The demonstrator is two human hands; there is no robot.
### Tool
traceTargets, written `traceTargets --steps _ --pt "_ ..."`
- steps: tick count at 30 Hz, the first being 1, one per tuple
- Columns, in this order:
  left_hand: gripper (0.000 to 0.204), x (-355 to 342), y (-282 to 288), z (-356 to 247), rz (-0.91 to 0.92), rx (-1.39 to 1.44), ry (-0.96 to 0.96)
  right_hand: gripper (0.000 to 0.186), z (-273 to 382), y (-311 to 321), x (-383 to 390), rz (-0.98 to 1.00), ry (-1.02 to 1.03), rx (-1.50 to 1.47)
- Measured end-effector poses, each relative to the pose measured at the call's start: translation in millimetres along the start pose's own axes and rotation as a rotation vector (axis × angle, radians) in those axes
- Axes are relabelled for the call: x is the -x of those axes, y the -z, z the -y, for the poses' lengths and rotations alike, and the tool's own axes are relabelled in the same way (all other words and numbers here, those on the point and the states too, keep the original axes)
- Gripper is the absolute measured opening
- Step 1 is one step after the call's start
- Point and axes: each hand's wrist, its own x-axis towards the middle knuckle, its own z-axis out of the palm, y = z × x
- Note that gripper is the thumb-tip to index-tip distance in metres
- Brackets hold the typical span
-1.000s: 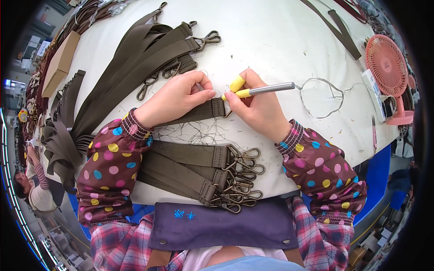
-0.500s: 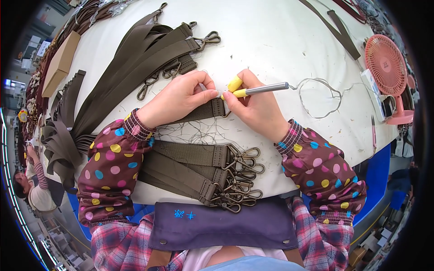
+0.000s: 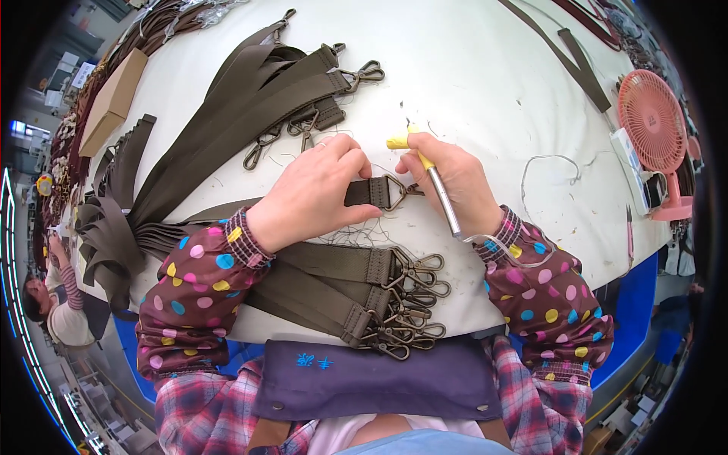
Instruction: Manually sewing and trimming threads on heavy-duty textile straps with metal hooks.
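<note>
My right hand (image 3: 460, 178) grips a corded pen-shaped tool (image 3: 441, 199) with a silver barrel and yellow-wrapped front, its tip pointing away from me. A yellow wrap (image 3: 397, 142) shows at the fingertips. My left hand (image 3: 318, 186) rests over an olive webbing strap (image 3: 378, 192), thumb and curled fingers apart on either side of it. That strap ends in stitching and a metal ring; its hook is partly behind my right hand. Loose threads (image 3: 356, 231) lie below it. Closer to me, several stacked straps (image 3: 326, 262) end in bronze swivel hooks (image 3: 409, 311).
A strap bundle (image 3: 227, 114) with hooks spreads across the far left. A cardboard box (image 3: 114, 102) stands beyond it. At right are a pink fan (image 3: 652, 121), a white power strip (image 3: 629, 171) and pink-handled tweezers (image 3: 629, 235). The tool's thin cable (image 3: 525, 189) loops across the white table.
My hands have separated. The left has released its pinch and spread over the strap; the right has lifted and turned the tool, its rear end now pointing toward me.
</note>
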Motion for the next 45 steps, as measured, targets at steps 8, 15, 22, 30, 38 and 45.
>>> traceTargets --steps 8,15,22,30,38,45 --pt "0.042 31 21 -25 0.119 0.426 0.116 0.022 26 22 -5 0.372 -0.404 -0.607" --pt "0.032 54 32 -25 0.198 0.261 -0.004 0.012 20 6 10 0.529 -0.040 -0.279" --pt "0.028 -22 37 60 -0.269 -0.296 0.198 0.016 6 10 1 0.156 -0.098 -0.313" --pt "0.042 -54 25 69 -0.257 -0.468 0.332 0.016 -3 13 1 0.121 -0.098 -0.271" --pt "0.039 -30 35 32 -0.228 -0.160 0.291 0.016 -3 16 -1 -0.021 -0.049 -0.221" --pt "0.044 15 9 -16 -0.145 0.130 0.220 0.024 -1 10 -2 0.023 0.051 -0.155"
